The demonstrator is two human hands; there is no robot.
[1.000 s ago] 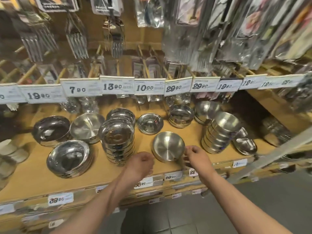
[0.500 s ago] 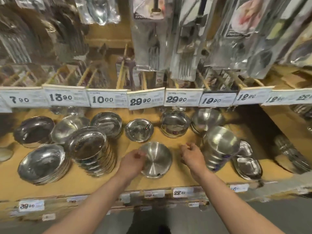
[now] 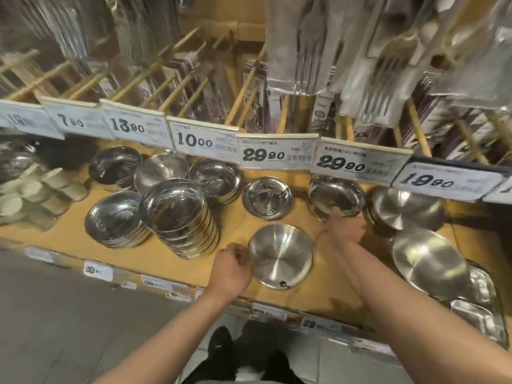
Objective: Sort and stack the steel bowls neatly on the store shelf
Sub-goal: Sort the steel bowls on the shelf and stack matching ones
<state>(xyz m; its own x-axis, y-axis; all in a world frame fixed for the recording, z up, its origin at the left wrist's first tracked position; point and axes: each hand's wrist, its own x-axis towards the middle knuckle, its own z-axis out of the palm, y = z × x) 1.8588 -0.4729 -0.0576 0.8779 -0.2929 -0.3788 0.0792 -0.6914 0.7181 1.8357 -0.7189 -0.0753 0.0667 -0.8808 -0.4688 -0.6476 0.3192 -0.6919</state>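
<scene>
Left hand (image 3: 231, 268) curls its fingers at the left rim of a brushed bowl (image 3: 280, 256) lying near the front edge of the shelf (image 3: 69, 239), though whether it truly grips the rim I cannot tell. Right hand (image 3: 342, 231) reaches past that bowl with fingers stretched out, its tip at the front rim of a shiny bowl (image 3: 335, 196) under a 29.90 tag (image 3: 357, 164). Left of both stands a tall stack (image 3: 180, 217) of bowls, with more bowls around it.

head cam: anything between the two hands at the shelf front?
Yes. In the head view a single brushed steel bowl sits between them: the left hand grips its left rim, and the right hand reaches past its right side toward a polished bowl behind.
</scene>
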